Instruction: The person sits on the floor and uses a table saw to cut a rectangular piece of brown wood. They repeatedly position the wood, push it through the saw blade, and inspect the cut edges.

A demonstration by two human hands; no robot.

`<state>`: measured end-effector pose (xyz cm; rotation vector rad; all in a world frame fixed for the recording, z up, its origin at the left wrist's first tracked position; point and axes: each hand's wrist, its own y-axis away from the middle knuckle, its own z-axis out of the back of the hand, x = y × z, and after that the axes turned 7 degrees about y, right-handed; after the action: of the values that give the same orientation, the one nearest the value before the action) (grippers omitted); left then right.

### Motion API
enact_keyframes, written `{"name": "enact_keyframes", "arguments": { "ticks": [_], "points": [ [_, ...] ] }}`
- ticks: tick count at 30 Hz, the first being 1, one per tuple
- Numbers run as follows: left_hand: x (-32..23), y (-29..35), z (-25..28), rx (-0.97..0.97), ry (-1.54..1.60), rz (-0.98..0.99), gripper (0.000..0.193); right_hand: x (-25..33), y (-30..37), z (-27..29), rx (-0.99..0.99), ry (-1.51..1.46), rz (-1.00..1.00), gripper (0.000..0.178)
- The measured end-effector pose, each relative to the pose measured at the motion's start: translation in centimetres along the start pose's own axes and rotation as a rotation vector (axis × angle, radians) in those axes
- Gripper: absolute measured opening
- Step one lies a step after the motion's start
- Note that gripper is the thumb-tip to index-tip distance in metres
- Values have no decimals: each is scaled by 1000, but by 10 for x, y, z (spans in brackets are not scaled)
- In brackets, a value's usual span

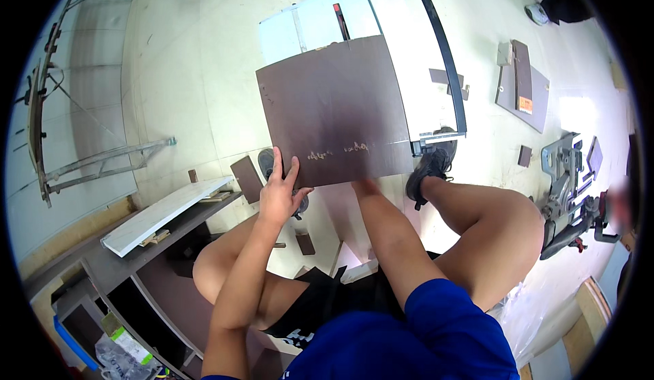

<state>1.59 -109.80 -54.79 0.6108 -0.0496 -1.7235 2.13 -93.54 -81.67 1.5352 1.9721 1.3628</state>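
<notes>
A brown rectangular board (334,107) with rough, chipped marks near its near edge lies over the near part of a white and pale blue flat-topped machine (415,46) that looks like a table saw. At the board's near left corner is my left hand (278,193), its fingers stretched apart against the edge and the thumb pointing right. My right hand reaches beneath the near edge; only the wrist (366,188) shows, and the board hides the fingers. Beyond the board's far edge, a narrow black piece with a red tip (340,20) stands in a slot of the machine top.
A black rail (443,46) runs along the machine's right side. Brown offcuts (523,84) lie on the floor at right, near a grey and black tool (562,189). At left are a metal frame (109,165) and a cabinet with a white panel (167,216). Another person's shoe (537,14) shows far right.
</notes>
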Motion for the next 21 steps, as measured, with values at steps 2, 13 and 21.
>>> {"name": "enact_keyframes", "arguments": {
  "ticks": [2,13,21],
  "points": [
    [0,1,0,-2,5,-8,78,5,6,-1,-30,67,-21,27],
    [15,13,-6,-99,36,-104,81,12,161,2,349,442,116,23],
    [13,14,-4,-94,191,-67,79,70,172,-11,45,258,273,22]
  ]
}}
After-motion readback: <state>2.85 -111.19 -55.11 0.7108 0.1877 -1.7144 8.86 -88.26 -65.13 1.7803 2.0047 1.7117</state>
